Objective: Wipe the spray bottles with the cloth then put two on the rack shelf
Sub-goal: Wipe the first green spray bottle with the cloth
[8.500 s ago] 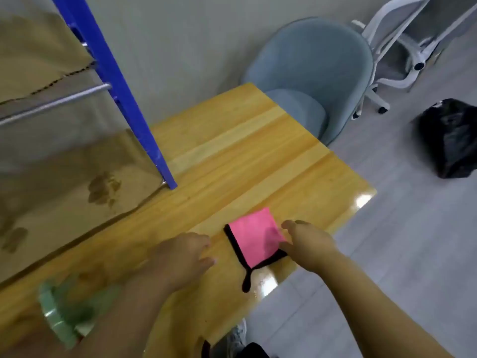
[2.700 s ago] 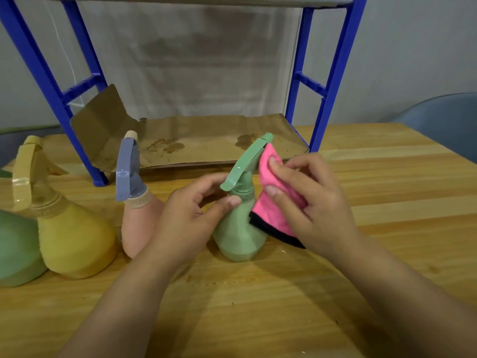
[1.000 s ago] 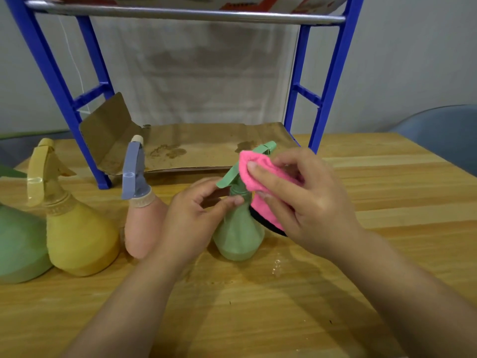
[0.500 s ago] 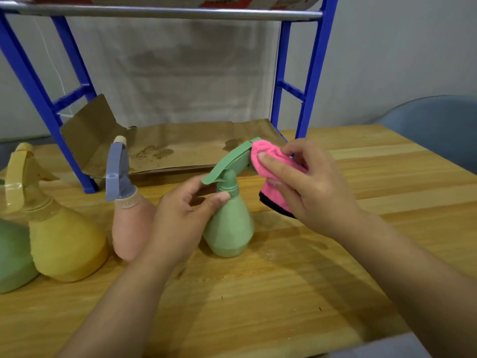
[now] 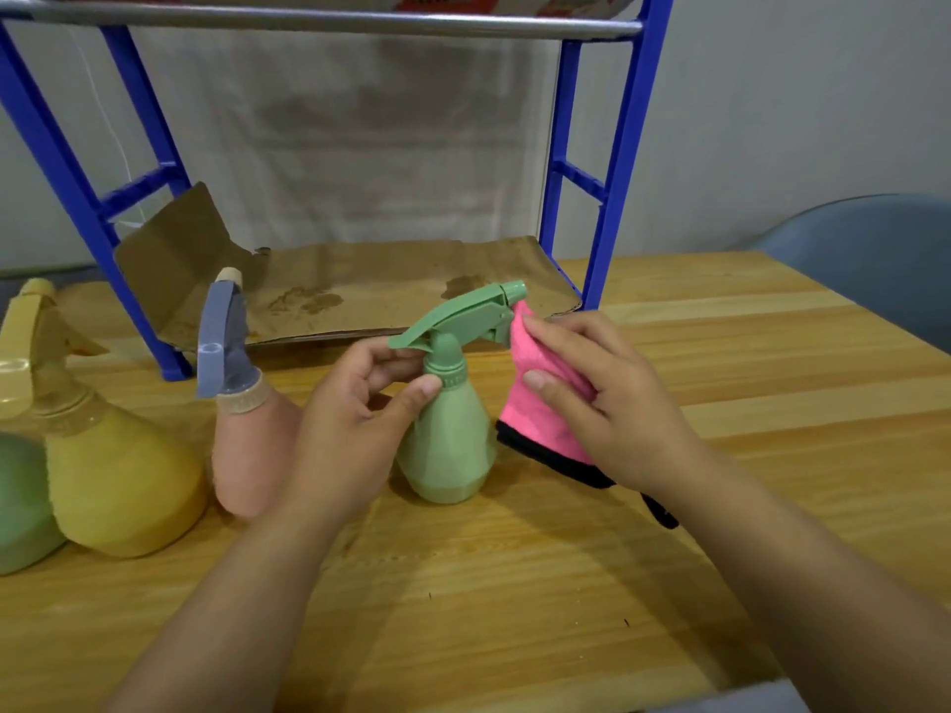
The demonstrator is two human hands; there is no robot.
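A small green spray bottle (image 5: 448,445) stands upright on the wooden table (image 5: 514,584). My left hand (image 5: 350,419) pinches its neck just under the trigger head. My right hand (image 5: 607,398) holds a pink cloth with a black edge (image 5: 535,419) against the bottle's right side, below the nozzle. A pink bottle with a blue-grey sprayer (image 5: 242,409) stands left of my left hand. A yellow bottle (image 5: 113,465) and part of another green bottle (image 5: 20,501) stand at the far left. The blue rack (image 5: 612,162) stands behind, its bottom shelf lined with brown cardboard (image 5: 360,295).
The rack's upper shelf bar (image 5: 319,23) crosses the top of the view. A grey-blue chair (image 5: 875,249) sits at the right beyond the table. The table's near edge shows at bottom right.
My right hand slid the cloth from the sprayer head down to the bottle's right side. My left hand kept hold of the neck. The bottle stayed upright in place.
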